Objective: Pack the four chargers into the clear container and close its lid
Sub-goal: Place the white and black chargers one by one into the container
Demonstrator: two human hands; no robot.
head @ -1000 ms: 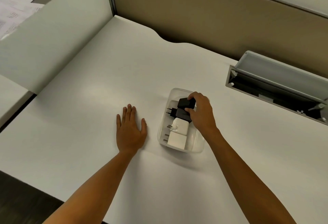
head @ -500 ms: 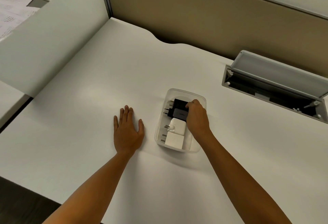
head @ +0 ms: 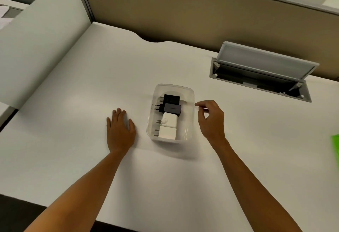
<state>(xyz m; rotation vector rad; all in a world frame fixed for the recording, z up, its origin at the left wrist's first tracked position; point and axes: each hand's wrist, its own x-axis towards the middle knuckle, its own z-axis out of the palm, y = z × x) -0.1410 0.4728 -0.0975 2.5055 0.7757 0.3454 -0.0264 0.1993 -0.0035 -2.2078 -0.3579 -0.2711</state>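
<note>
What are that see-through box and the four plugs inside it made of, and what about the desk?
The clear container looks like thin glossy plastic: its contents show through the walls. The two black chargers and two white chargers seem smooth moulded plastic, with metal-looking prongs. The desk looks like matt white laminate, though the frame cannot confirm it.

head view, looking steeply down, desk (head: pixel 73 103) close

No text, label or number was legible; a faint mark on the grey charger (head: pixel 172 108) was unreadable.
</note>
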